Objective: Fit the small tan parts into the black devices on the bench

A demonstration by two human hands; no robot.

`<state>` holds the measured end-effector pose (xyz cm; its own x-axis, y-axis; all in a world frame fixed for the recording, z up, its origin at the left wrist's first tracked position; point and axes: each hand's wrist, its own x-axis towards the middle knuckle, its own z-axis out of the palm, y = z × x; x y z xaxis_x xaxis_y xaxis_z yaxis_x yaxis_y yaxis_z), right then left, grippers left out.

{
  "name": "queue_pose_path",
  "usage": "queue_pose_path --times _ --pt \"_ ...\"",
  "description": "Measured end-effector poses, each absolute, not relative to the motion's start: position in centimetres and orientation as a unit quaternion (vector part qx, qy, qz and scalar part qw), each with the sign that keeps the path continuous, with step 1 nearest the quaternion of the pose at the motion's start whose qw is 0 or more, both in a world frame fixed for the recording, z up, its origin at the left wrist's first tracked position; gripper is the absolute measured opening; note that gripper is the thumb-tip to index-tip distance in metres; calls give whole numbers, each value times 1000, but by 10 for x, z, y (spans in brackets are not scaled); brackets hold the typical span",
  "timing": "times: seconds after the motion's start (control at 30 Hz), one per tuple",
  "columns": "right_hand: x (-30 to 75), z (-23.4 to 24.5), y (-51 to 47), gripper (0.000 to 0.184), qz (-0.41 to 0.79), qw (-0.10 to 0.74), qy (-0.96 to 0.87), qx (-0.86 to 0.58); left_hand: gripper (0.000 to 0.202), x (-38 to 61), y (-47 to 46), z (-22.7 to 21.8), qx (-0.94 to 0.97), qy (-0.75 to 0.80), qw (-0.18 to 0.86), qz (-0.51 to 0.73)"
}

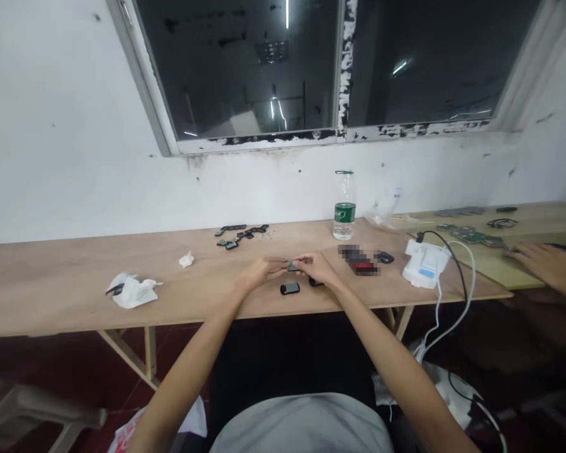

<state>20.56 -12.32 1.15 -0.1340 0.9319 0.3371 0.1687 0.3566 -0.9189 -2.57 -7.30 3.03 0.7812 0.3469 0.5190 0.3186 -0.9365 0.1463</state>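
"Which step?"

"Handling, I'd judge — my right grip (317, 267) pinches the small, flat, grey-green rectangular piece (292, 265) over the pale brown wooden bench (75, 270). My left grip (264, 272) meets its edge; whether it clasps, I can't tell."

"Next move?"

"Steady fingertips, probably — light pressure."

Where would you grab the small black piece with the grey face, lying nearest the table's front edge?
Probably by its two long edges, pinched from above and the near side: the small black piece lies flat and oblong, while the left hand and right hand are just beyond it.
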Motion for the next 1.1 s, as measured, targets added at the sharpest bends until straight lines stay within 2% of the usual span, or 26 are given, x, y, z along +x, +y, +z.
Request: queue_pose_path --times 0.2,0.37,0.53,0.67,0.8,1.1 --pt "199 23 -120 14 376 481 -653 -449 33 -29 -65 41 935 194 67 291" --pt "198 22 -114 18 369 454 -648 -487 35 -38 -58 43 928 244 48 278" --pt "201 12 -107 16 275 399 -704 -519 42 -69 -34 32 888 306 42 342" --pt "201 10 -107 14 191 335 -751 -536 37 -100 -11 20 901 326 40 283" --pt "199 14 -112 19 131 298 -769 -551 32 -112 -1 8 920 326 82 203" --pt "241 31 -137 23 115 364 -733 -563 38 -105 -7 2 894 325 203 233"
